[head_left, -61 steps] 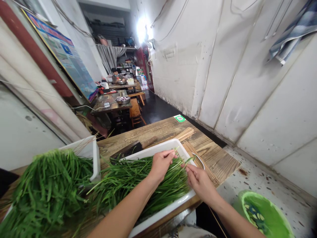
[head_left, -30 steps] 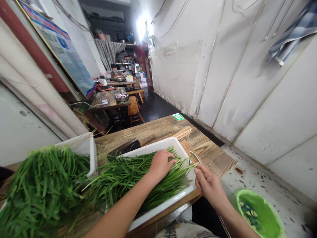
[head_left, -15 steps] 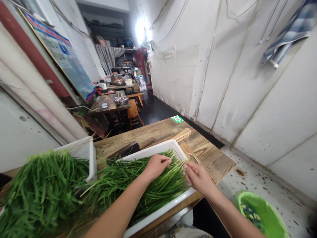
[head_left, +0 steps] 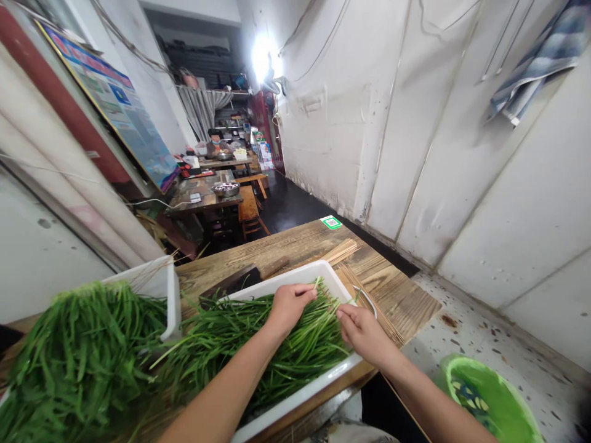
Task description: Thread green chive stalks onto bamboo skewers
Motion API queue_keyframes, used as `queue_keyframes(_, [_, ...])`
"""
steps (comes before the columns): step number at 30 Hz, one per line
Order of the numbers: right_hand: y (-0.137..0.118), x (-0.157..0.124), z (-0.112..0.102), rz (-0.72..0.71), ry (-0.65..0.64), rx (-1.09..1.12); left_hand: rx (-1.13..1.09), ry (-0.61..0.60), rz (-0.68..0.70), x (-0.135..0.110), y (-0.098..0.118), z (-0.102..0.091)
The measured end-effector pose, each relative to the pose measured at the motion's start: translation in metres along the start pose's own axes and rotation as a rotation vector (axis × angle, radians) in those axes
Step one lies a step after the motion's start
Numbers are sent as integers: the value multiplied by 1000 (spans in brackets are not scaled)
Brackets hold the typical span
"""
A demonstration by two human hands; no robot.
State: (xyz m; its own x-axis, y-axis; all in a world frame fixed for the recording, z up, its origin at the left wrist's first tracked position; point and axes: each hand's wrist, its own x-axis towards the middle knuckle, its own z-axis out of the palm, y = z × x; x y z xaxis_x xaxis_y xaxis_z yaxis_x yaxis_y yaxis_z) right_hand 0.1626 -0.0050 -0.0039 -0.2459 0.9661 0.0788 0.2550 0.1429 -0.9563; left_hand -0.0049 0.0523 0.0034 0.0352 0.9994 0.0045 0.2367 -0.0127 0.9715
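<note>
Long green garlic chives [head_left: 249,320] lie heaped in a white plastic tray [head_left: 295,412], their pale cut ends toward its right side. Above those ends my left hand [head_left: 292,307] is closed, with thumb and forefinger pinching a few chive stalks whose tips poke up past the fingers. My right hand [head_left: 362,332] is also closed in a pinch, just right of and lower than the left, beside the stalk ends at the tray's right edge. Whatever its fingertips grip is too small to make out.
More chives [head_left: 87,344] spill over a second white tray [head_left: 172,295] at left. Behind the near tray lie a cleaver [head_left: 235,280] and thin bamboo skewers [head_left: 341,251] on the wooden table [head_left: 295,237]. A green bucket [head_left: 512,400] stands on the floor at right. A person [head_left: 215,143] sits far back.
My right hand has shifted slightly left and down along the stalk ends. My left hand has risen a little, and stalk tips now show above its fingers.
</note>
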Motion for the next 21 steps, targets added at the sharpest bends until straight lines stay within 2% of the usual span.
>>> queue_keyframes(21, [6, 0, -1, -14, 2, -22, 3, 9, -2, -2, 1, 2])
